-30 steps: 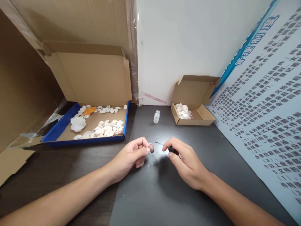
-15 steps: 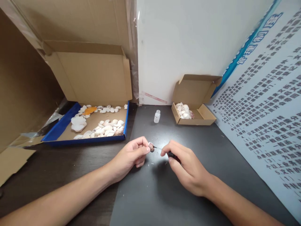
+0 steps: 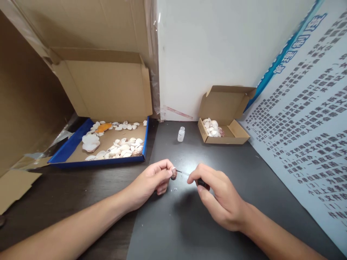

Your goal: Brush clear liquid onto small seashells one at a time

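Between the thumb and fingers of my left hand [image 3: 157,177] is a small brown ribbed seashell [image 3: 174,173] with a pale edge. My right hand [image 3: 221,196] grips a small applicator brush [image 3: 203,184] by its thick black handle. The brush's thin shaft points left, and its dark tip is at the shell's upper right edge; whether it touches cannot be made out. Beyond both hands stands a small clear bottle [image 3: 181,134] with a white label and no cap on it. Tiny white bits [image 3: 175,189] lie on the dark mat under the shell.
A blue-sided cardboard box [image 3: 94,164] with its lid up stands at the left, with many white shells and an orange one. At the back right, a smaller open cardboard box [image 3: 234,139] holds pale shells. A white panel [image 3: 206,54] rises behind; a printed sheet [image 3: 303,119] borders the right.
My right hand has shifted slightly right and down with the brush. The shell has turned a little in my left fingers and now shows more of its ribbed outside.
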A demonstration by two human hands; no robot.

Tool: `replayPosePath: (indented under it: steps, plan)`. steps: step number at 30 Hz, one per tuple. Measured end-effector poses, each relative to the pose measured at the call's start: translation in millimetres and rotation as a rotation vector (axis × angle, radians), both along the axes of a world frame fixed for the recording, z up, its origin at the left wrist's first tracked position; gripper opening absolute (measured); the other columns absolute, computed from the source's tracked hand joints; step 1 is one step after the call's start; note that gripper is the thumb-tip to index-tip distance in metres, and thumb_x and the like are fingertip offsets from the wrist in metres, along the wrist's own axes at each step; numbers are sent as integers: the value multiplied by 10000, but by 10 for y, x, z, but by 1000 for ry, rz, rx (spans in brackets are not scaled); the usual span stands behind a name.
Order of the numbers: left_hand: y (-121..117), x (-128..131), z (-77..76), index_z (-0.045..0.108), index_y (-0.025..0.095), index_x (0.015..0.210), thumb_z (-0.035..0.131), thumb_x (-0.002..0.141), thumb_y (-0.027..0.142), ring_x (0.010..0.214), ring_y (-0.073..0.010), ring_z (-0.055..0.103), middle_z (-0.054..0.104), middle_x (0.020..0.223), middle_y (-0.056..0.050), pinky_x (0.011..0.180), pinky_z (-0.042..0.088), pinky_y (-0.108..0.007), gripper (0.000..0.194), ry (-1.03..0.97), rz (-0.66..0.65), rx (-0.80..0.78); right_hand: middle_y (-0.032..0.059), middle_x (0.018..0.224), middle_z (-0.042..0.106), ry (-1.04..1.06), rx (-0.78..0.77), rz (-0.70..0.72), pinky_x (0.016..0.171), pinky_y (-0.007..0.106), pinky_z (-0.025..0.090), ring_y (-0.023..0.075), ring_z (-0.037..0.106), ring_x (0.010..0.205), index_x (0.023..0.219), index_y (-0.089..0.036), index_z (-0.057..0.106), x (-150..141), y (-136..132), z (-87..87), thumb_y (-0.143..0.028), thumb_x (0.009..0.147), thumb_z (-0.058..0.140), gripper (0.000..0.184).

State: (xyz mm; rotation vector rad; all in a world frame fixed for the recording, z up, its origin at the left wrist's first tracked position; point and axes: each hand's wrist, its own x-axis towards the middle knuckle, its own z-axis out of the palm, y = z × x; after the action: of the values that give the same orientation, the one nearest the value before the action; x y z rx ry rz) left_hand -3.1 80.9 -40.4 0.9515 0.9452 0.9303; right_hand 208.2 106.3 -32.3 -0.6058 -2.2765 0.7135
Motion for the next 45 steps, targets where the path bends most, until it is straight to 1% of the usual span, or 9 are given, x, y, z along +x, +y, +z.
replayPosePath:
  steps: [6, 12, 17, 21, 25, 34, 38, 42, 45]
  plan:
    - [-11, 7, 10, 492, 151, 785, 605, 823, 341, 453, -1, 318, 414, 646, 63, 451, 268, -163, 224, 40, -7, 11, -27, 691, 494, -90, -16, -115, 555, 283, 315, 136, 415, 548, 920, -189, 549, 8, 4, 21, -113, 862, 395, 181]
    - [-14, -4, -10, 490, 159, 802, 629, 824, 354, 462, -8, 321, 409, 630, 69, 461, 274, -171, 240, 19, -24, 7, -6, 763, 525, -62, 38, 10, 574, 281, 341, 142, 449, 584, 1005, -188, 553, -6, 9, 37, -133, 912, 375, 208]
    - [-18, -4, 0, 501, 149, 811, 631, 824, 366, 472, 0, 326, 454, 699, 52, 464, 279, -171, 254, 32, -20, 8, -4, 734, 552, -121, 20, -100, 573, 284, 340, 144, 460, 563, 997, -184, 544, -13, 25, 43, -148, 941, 365, 192]
    - [-11, -5, -16, 489, 159, 809, 619, 835, 359, 459, -13, 311, 382, 614, 71, 460, 263, -170, 240, 11, -18, -1, -6, 736, 559, -112, 29, -27, 571, 282, 347, 145, 467, 560, 1045, -192, 543, -12, 17, 39, -169, 959, 367, 197]
    - [-5, -6, -21, 498, 157, 801, 578, 861, 370, 454, -23, 291, 298, 557, 84, 466, 257, -169, 235, -9, -4, -8, -17, 708, 554, -125, 8, -109, 547, 276, 330, 138, 449, 532, 990, -198, 527, -6, 9, 41, -193, 988, 364, 163]
    - [-14, -8, -13, 484, 162, 785, 575, 854, 353, 465, -30, 288, 302, 551, 81, 475, 263, -170, 222, 6, -5, -1, -29, 692, 523, -95, 8, -62, 566, 263, 342, 133, 457, 557, 961, -201, 526, 3, 17, 37, -196, 997, 380, 150]
    - [-17, -6, -1, 459, 168, 761, 562, 847, 349, 466, -32, 279, 310, 548, 79, 474, 259, -169, 226, 19, 5, -8, -24, 739, 537, -62, 20, 46, 590, 257, 357, 130, 474, 590, 1021, -202, 528, 3, 18, 38, -212, 1004, 384, 145]
    - [-19, -1, 7, 463, 165, 737, 554, 826, 326, 464, -36, 291, 296, 531, 79, 475, 261, -171, 205, 48, -2, -8, -41, 670, 507, -117, -29, 8, 568, 259, 338, 126, 447, 550, 943, -204, 524, 5, 6, 38, -213, 1013, 377, 163]
    - [-24, 4, 13, 457, 167, 728, 559, 816, 317, 462, -33, 265, 298, 532, 81, 468, 260, -169, 201, 38, 6, -9, -14, 773, 566, -39, 30, 44, 604, 256, 370, 133, 487, 612, 1034, -202, 528, 3, -10, 36, -204, 994, 395, 139]
